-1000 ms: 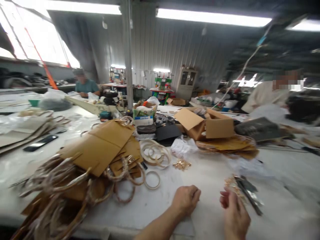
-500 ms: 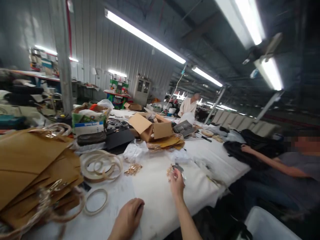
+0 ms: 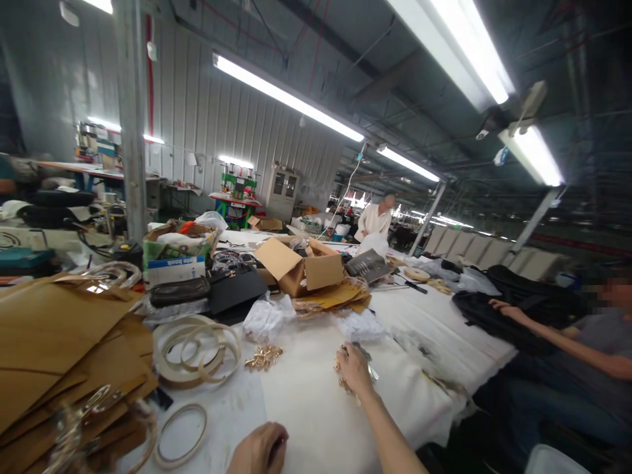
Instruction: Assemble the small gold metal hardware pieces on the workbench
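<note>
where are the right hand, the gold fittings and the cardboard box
right hand [image 3: 354, 370], head view, on the back of the hand
gold fittings [image 3: 263, 357], head view, on the middle of the pile
cardboard box [image 3: 323, 271], head view, on its side panel

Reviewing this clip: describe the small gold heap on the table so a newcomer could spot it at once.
On the white worktable, find the open cardboard box and look toward the camera. The small heap of gold metal fittings lies alone just right of the coiled pale strips, unlike the gold pieces at the right hand.
</note>
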A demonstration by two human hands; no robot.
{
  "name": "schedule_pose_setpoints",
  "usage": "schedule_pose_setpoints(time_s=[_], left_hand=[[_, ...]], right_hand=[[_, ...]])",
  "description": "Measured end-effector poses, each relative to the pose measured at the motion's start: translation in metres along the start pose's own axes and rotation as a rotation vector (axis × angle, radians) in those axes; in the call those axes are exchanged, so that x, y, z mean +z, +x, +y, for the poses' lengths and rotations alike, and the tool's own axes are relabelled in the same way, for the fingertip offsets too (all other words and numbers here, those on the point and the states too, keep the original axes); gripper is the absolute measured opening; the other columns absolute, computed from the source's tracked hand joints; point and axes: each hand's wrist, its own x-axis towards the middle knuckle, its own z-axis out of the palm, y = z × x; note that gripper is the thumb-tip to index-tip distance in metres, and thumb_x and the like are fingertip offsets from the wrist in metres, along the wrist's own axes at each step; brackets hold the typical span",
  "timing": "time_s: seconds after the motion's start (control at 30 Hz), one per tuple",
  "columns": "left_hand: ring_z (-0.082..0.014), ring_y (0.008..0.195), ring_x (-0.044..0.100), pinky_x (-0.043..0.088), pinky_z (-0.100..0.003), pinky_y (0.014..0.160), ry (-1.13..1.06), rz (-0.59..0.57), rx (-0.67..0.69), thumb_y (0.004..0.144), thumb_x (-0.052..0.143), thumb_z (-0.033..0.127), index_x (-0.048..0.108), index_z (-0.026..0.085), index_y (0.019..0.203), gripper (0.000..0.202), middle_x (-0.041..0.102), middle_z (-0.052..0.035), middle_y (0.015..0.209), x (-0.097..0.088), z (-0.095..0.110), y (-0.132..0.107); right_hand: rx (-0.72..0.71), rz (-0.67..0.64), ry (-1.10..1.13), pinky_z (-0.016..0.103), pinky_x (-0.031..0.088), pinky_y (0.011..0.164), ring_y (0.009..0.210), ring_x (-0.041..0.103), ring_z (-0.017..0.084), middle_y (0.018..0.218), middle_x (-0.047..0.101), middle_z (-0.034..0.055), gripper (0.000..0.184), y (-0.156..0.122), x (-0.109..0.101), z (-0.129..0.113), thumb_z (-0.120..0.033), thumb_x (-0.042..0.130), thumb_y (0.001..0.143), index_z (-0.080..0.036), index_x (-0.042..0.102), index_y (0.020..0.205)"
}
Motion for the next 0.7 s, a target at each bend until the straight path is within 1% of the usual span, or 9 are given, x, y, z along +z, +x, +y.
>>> schedule_pose_setpoints(time_s=[0.1, 0.2, 0.27, 0.37, 0.47, 0.5, 0.57, 0.7], left_hand=[[-0.0202, 0.083, 0.071, 0.051, -0.026, 0.074, -0.004, 0.003, 0.004, 0.095, 0.048, 0.020, 0.069, 0.024, 0.093, 0.021, 0.075, -0.0034, 0.089, 0.000, 0.001, 0.000], [-0.0200, 0.085, 0.071, 0.051, -0.026, 0.076, -0.020, -0.006, 0.007, 0.096, 0.047, 0.020, 0.069, 0.024, 0.095, 0.022, 0.075, -0.0031, 0.091, -0.001, 0.002, -0.001], [-0.0199, 0.085, 0.071, 0.051, -0.026, 0.077, -0.037, -0.007, 0.013, 0.097, 0.047, 0.021, 0.069, 0.024, 0.096, 0.022, 0.075, -0.0031, 0.091, -0.002, 0.002, -0.002], [-0.0202, 0.085, 0.071, 0.050, -0.027, 0.076, -0.061, -0.001, 0.022, 0.096, 0.048, 0.021, 0.069, 0.023, 0.096, 0.022, 0.075, -0.0035, 0.091, -0.003, 0.002, -0.002], [-0.0200, 0.082, 0.070, 0.050, -0.028, 0.075, -0.094, 0.043, -0.008, 0.095, 0.050, 0.019, 0.070, 0.023, 0.099, 0.021, 0.075, -0.0033, 0.091, -0.003, 0.004, -0.004], [-0.0195, 0.081, 0.069, 0.050, -0.028, 0.075, -0.114, 0.069, -0.022, 0.094, 0.051, 0.017, 0.070, 0.023, 0.101, 0.021, 0.075, -0.0031, 0.092, -0.003, 0.005, -0.006], [-0.0179, 0.077, 0.069, 0.051, -0.028, 0.075, -0.168, 0.126, -0.041, 0.091, 0.055, 0.014, 0.070, 0.023, 0.107, 0.023, 0.075, -0.0027, 0.094, -0.004, 0.007, -0.009], [-0.0160, 0.076, 0.067, 0.053, -0.027, 0.076, -0.218, 0.224, -0.050, 0.087, 0.058, 0.008, 0.069, 0.022, 0.110, 0.029, 0.073, -0.0037, 0.098, -0.005, 0.007, -0.019]], right_hand=[[-0.088, -0.052, -0.045, 0.043, 0.042, 0.111, 0.119, 0.062, 0.031, 0.118, 0.073, 0.0149, 0.039, -0.011, 0.006, -0.007, -0.037, 0.061, 0.084, -0.018, 0.073, 0.116], [-0.145, -0.059, -0.062, 0.044, 0.041, 0.115, 0.126, 0.059, 0.032, 0.130, 0.070, 0.0149, 0.042, -0.022, 0.008, -0.014, -0.034, 0.062, 0.086, -0.019, 0.071, 0.125], [-0.155, -0.017, -0.066, 0.047, 0.040, 0.116, 0.130, 0.057, 0.032, 0.135, 0.066, 0.0161, 0.045, -0.027, 0.008, -0.020, -0.036, 0.059, 0.089, -0.018, 0.067, 0.130], [-0.155, 0.067, -0.058, 0.052, 0.042, 0.115, 0.131, 0.056, 0.032, 0.137, 0.063, 0.0189, 0.050, -0.037, 0.008, -0.031, -0.042, 0.049, 0.096, -0.015, 0.061, 0.136], [-0.141, 0.123, 0.068, 0.051, 0.049, 0.109, 0.125, 0.060, 0.032, 0.135, 0.063, 0.0196, 0.053, -0.062, 0.016, -0.053, -0.049, 0.048, 0.097, -0.015, 0.060, 0.135], [-0.115, 0.127, 0.143, 0.050, 0.052, 0.105, 0.122, 0.062, 0.031, 0.134, 0.064, 0.0193, 0.054, -0.076, 0.021, -0.064, -0.053, 0.050, 0.096, -0.015, 0.060, 0.133], [-0.007, 0.105, 0.314, 0.046, 0.055, 0.098, 0.115, 0.066, 0.030, 0.132, 0.065, 0.0182, 0.058, -0.108, 0.031, -0.091, -0.058, 0.056, 0.092, -0.015, 0.062, 0.130], [0.310, 0.004, 0.580, 0.039, 0.057, 0.091, 0.106, 0.071, 0.028, 0.132, 0.067, 0.0143, 0.068, -0.172, 0.046, -0.148, -0.065, 0.065, 0.084, -0.019, 0.060, 0.134]])
